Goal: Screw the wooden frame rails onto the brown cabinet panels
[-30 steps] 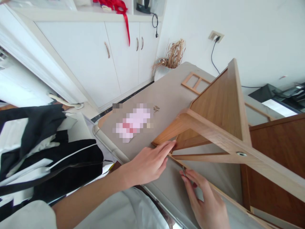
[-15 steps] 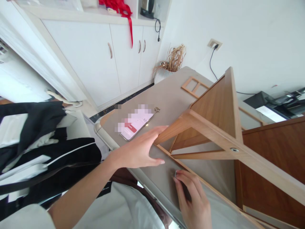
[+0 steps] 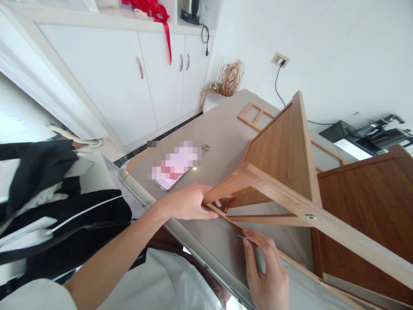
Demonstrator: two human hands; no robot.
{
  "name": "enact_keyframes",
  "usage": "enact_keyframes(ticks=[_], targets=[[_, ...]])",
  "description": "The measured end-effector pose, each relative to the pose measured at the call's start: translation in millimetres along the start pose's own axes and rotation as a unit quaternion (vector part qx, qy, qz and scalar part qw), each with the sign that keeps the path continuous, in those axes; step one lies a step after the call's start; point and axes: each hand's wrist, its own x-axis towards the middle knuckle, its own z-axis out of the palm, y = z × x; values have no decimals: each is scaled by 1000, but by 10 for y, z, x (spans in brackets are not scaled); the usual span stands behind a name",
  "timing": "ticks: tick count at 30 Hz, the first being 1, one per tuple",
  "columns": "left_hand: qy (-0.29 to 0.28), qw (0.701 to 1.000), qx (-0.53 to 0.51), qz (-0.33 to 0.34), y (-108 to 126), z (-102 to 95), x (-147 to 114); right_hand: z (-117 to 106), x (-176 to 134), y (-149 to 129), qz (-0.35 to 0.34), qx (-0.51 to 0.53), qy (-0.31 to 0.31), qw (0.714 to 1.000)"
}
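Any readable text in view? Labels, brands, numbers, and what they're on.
None legible.
Phone: screen mostly pixelated, nothing readable.
Dark patch on light clothing: tiny pale mark, too small to read.
Wooden frame: no lettering visible.

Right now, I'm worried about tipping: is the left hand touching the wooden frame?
Touching: the head view shows the left hand wrapped around the lower end of the wooden frame, fingertips showing beyond it.

Smooth, satiny grain on the pale wooden angled frame (image 3: pixel 284 194), centre right, and a slim grey metallic-looking rod (image 3: pixel 241 236) below! Glossy red cloth ribbon (image 3: pixel 167 38) up top, matt beige tabletop (image 3: pixel 222 137) mid-picture.
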Motion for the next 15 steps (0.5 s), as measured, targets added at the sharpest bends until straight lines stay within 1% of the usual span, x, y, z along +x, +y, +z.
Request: enact_keyframes(ticks=[4, 8, 10, 12, 15], targets=[[-37, 999, -1, 0, 25, 20, 9, 8, -81, 17, 20, 0, 28, 999], [-58, 998, 2, 11, 103, 60, -3, 53, -213, 82, 66, -55, 90, 992], [-59, 998, 11, 12, 118, 66, -9, 64, -263, 127, 93, -71, 107, 987], [-57, 998, 19, 13, 108, 70, -12, 36, -302, 184, 122, -71, 113, 983], [-53, 998, 23, 16, 64, 89, -18, -106, -376, 283, 175, -74, 135, 972]])
